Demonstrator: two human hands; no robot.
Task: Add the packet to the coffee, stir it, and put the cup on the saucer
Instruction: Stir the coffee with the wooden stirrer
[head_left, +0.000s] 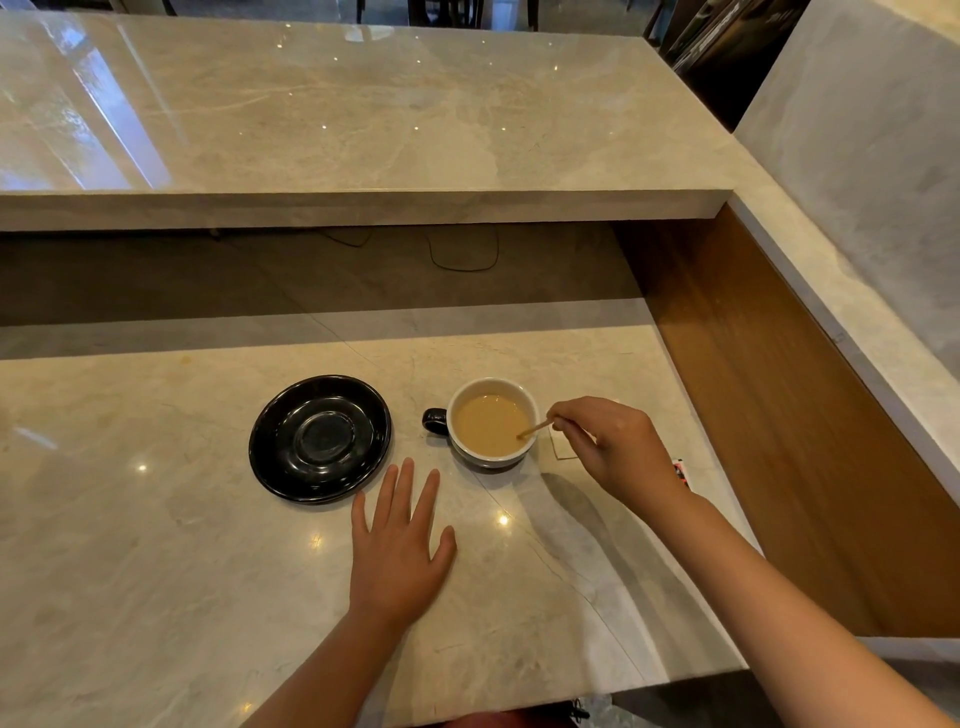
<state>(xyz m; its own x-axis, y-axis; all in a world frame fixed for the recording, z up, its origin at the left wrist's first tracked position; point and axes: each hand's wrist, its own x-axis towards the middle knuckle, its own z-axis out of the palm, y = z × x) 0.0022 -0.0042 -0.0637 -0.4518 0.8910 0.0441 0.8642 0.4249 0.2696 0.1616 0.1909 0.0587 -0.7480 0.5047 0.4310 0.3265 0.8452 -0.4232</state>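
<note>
A cup (491, 457) with a white inside and a dark handle pointing left stands on the marble counter, filled with light brown coffee (491, 423). My right hand (615, 447) pinches a thin wooden stirrer (535, 429) whose tip dips into the coffee at the cup's right side. To the left of the cup lies an empty black saucer (319, 439). My left hand (400, 540) rests flat on the counter in front of the saucer and cup, fingers spread, holding nothing. A torn packet (681, 474) peeks out behind my right wrist.
A pale paper piece (563, 448) lies right of the cup, partly under my hand. A raised marble ledge (363, 208) runs across the back, and a wooden side panel (779, 415) walls the right. The counter's front edge (571, 696) is near my forearms.
</note>
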